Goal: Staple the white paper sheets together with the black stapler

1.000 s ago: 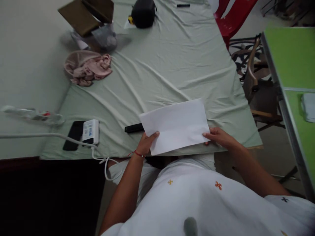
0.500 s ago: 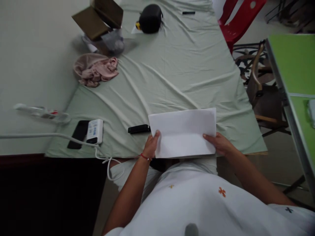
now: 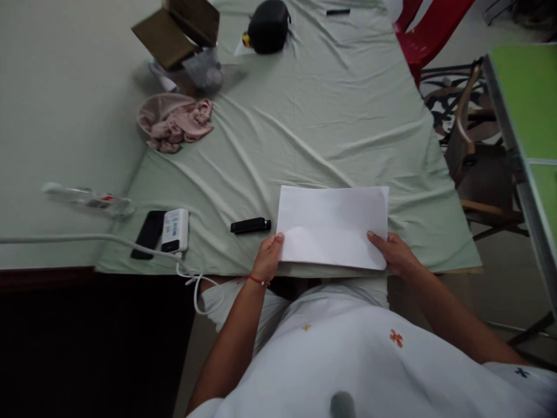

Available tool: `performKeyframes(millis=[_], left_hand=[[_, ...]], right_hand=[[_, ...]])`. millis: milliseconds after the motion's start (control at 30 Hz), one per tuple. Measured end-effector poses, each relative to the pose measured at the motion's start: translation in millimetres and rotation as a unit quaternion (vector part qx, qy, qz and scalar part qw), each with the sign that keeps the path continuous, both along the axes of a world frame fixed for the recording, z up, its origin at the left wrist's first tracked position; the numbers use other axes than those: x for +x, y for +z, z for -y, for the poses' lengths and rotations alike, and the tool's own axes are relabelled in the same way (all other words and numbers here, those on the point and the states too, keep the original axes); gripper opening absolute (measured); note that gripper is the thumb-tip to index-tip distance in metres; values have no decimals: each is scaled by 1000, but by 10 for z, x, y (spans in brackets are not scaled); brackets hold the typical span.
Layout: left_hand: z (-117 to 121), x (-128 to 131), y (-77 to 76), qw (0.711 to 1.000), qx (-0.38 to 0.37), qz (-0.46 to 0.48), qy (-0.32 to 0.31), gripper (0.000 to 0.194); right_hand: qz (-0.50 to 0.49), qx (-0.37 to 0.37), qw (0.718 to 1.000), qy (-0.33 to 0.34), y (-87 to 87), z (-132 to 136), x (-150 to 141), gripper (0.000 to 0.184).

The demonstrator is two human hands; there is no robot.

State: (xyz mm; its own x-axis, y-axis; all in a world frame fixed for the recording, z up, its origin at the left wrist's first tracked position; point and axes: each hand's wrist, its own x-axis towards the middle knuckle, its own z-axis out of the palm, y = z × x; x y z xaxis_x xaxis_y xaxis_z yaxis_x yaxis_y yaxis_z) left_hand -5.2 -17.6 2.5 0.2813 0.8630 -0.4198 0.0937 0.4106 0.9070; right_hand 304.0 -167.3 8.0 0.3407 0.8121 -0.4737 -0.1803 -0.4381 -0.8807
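A stack of white paper [image 3: 333,223] is held level at the near edge of the table, blank on top. My left hand [image 3: 268,255] grips its left side, thumb on top and fingers hidden beneath. On the opposite side my right hand [image 3: 394,251] pinches the sheets in the same way, thumb over the top. A black stapler [image 3: 250,225] lies on the cloth just left of the paper, near my left hand but apart from it.
At left lie a black phone [image 3: 148,235] and a white power bank [image 3: 175,230] with a white cable. Beyond them are a pink cloth [image 3: 183,125], a cardboard box [image 3: 167,40] and a black case [image 3: 270,26]. A red chair [image 3: 430,35] and green table [image 3: 528,104] stand right.
The paper has turned slightly and now lies flatter, its left edge shifted right so the whole stapler shows. Both hands keep their hold. The whole view has shifted a little.
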Motion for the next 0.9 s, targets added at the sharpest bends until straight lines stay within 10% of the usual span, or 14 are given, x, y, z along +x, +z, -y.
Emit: performKeyframes(millis=[900], left_hand=[[90,-125,88,976,185,-103,-41,66]], right_hand=[[-96,-53,994,-1,-14,8,-64,48]])
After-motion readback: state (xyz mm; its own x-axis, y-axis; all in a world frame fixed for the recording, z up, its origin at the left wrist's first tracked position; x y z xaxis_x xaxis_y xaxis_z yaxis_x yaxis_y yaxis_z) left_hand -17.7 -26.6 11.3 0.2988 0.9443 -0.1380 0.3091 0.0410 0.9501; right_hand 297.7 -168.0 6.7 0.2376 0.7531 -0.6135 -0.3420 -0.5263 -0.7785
